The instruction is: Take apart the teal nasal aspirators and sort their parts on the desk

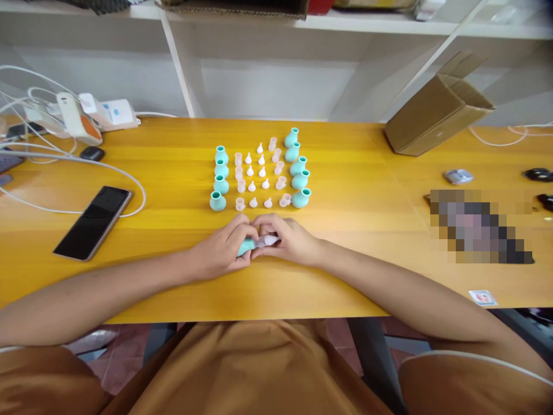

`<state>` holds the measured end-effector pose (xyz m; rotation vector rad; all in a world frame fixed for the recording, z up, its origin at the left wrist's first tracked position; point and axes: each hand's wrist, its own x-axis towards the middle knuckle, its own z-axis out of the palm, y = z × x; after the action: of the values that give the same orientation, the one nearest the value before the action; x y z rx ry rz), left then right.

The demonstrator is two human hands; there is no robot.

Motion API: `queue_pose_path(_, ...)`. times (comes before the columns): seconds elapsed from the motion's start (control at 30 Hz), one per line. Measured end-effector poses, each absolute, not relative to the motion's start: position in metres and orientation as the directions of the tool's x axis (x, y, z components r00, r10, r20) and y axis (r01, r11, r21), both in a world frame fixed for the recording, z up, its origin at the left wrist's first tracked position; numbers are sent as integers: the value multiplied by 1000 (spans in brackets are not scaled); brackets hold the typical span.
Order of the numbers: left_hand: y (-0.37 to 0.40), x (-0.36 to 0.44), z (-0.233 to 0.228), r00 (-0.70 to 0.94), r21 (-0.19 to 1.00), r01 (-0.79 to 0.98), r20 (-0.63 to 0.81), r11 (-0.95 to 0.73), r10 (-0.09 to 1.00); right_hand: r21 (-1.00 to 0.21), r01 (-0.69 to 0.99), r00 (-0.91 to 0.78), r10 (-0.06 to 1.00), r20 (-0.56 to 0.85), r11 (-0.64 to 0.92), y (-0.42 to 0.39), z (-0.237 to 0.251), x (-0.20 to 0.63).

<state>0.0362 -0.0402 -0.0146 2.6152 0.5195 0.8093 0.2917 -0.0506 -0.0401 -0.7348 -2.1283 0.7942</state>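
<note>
Pressing the clear tip [268, 240] into the teal bulb [246, 246] looks like the step in hand here, and the way to do it well is probably to keep both pieces in one straight line and push evenly, since soft parts like these would likely fold or go in crooked if twisted. The left hand [222, 249] is curled around the teal bulb, pinching it between thumb and fingers, while the right hand [290, 238] pinches the clear tip from the other side; both hands are pressed close together, knuckles nearly touching, low over the yellow table [354, 230]. So the piece being worked sits right between the two hands, at the near middle of the table. At 12 o'clock from the hands, just beyond the fingers, the spare parts are laid in neat columns: teal bulbs [220, 177] on the left, another column of teal bulbs [298, 167] on the right, and small clear tips and caps [259, 173] between them. A black phone [94, 221] lies well off at 9 o'clock, and a cardboard box [437, 106] sits at about 2 o'clock.
</note>
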Motion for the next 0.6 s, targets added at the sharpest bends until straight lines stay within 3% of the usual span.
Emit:
queue_pose_path(0.43,-39,38,-14,728,456,283,471,-844,499,-755,149,-632,648,424,639,-45,-25,297)
queue_pose_path(0.5,-39,38,-12,708,485,302,463,-821,533,-764,158,-587,682,436,626,-50,-20,294)
queue_pose_path(0.6,-40,39,-6,700,550,287,439,-784,564,-869,128,-429,816,387,479,-62,-15,281)
